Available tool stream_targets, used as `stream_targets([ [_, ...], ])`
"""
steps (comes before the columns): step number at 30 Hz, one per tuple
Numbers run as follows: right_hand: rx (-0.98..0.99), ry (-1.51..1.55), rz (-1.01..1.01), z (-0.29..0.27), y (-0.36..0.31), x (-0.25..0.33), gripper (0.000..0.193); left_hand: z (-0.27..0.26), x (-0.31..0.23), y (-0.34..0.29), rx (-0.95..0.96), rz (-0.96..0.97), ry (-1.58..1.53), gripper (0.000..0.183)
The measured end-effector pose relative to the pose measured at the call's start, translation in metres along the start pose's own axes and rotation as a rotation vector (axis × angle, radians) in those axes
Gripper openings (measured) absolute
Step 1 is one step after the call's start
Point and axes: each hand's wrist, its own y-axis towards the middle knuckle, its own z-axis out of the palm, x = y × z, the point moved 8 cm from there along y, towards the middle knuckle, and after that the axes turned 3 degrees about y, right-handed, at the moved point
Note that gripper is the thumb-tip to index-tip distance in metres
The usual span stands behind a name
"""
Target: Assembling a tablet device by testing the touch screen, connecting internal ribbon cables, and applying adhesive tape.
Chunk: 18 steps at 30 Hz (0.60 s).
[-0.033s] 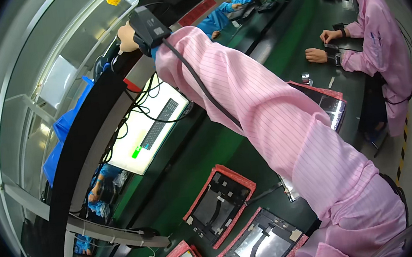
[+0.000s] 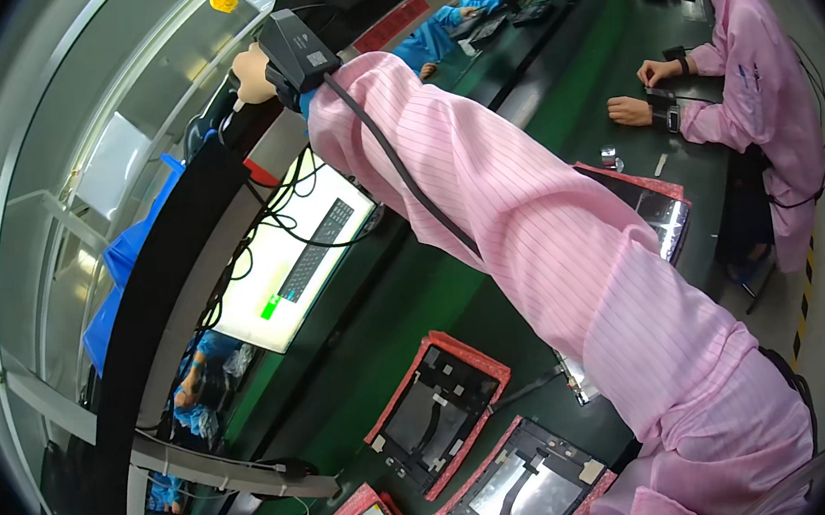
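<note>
My right arm, in a pink striped sleeve (image 2: 528, 205), stretches up to the top of the black shelf over the bench. A black device (image 2: 299, 53) with a cable is strapped on the wrist. My right hand (image 2: 254, 75) is closed by the shelf's upper edge, its fingers curled away from view. A small white tip (image 2: 239, 106) shows beside the fingers; what it belongs to I cannot make out. Dark cables (image 2: 217, 117) lie close by. My left hand is out of view. Below the arm, dark flat panels (image 2: 437, 416) rest on red bubble-wrap on the bench.
A lit monitor (image 2: 278, 272) showing a keyboard picture hangs under the shelf, with loose black cables in front. Another panel (image 2: 529, 482) and several more lie near. At right, a person in pink (image 2: 767, 89) works at the green bench (image 2: 560, 131). Blue bins (image 2: 135, 251) stand behind the shelf.
</note>
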Motion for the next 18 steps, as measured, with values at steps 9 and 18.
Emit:
stream_targets([
  [9,0.17,0.65,0.158,-0.038,-0.027,-0.003,0.028,0.024,0.0,-0.015,0.287,-0.349,0.006,0.015],
  [18,0.047,0.718,0.155,-0.03,-0.025,-0.013,0.021,0.04,0.004,-0.019,0.242,-0.359,-0.281,0.012],
])
